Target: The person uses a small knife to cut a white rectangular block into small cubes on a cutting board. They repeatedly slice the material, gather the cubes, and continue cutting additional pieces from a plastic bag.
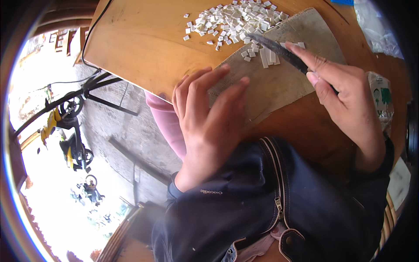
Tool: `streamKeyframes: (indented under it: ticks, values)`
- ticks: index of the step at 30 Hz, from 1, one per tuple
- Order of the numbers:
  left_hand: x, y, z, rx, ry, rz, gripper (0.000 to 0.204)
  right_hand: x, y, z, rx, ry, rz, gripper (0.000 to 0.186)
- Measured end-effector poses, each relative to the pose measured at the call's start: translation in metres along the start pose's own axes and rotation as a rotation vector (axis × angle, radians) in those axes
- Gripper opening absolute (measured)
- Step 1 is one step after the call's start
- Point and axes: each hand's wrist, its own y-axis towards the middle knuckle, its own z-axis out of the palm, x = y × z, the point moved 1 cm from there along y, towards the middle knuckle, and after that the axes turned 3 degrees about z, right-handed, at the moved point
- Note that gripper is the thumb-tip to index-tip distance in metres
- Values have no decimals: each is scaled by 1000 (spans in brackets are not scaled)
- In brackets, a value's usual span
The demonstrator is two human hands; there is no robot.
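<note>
My right hand (pixel 347 94) grips a knife with a long dark blade (pixel 281 50), its index finger laid along the blade's back. The blade slants over the far part of a grey-brown cutting board (pixel 277 89). Several white strips (pixel 269 57) lie on the board under and beside the blade, with a few small cut bits next to them. Beyond the board's far left edge is a heap of small white pieces (pixel 240 19), spread loosely on the wooden table. My left hand (pixel 203 115) hovers by the near left edge of the board, fingers spread and holding nothing.
The wooden table (pixel 144 39) has its corner at left, where a black cable (pixel 84 50) hangs over the edge. Clear plastic (pixel 379 30) lies at far right, a white and green packet (pixel 382 98) below it. Pink cloth (pixel 166 124) shows beneath the table edge. Motorbikes (pixel 76 146) stand outside.
</note>
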Motion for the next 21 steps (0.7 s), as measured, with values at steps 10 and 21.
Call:
streamKeyframes:
  ticks: [10, 21]
  values:
    - [1, 59, 12, 98, 90, 91, 48, -5, 2, -2, -68, 104, 136, 50]
    - [8, 75, 22, 87, -4, 114, 39, -16, 4, 0, -92, 159, 155, 49]
